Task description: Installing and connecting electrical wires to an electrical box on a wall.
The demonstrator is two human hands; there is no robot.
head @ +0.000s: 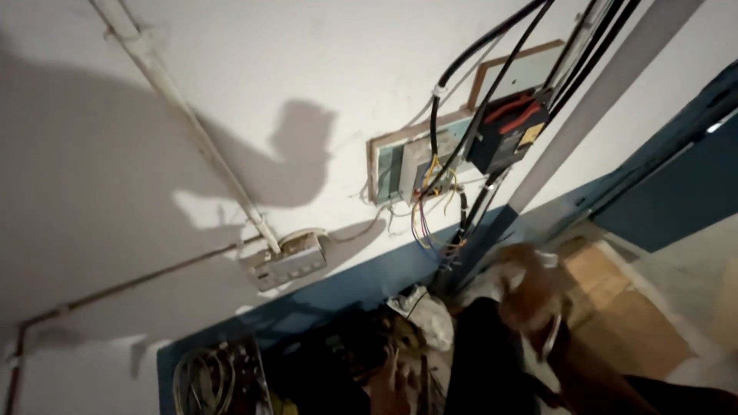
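Head view shows your right hand, blurred, raised near the bundle of black cables below the open wall box with coloured wires; you cannot tell whether its fingers are spread or closed. Your left hand lies low over the dark clutter of tools, fingers loosely spread, pinching nothing.

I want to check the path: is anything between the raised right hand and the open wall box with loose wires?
Nothing solid shows between the right hand and the wall box; only black cables hang across its front.
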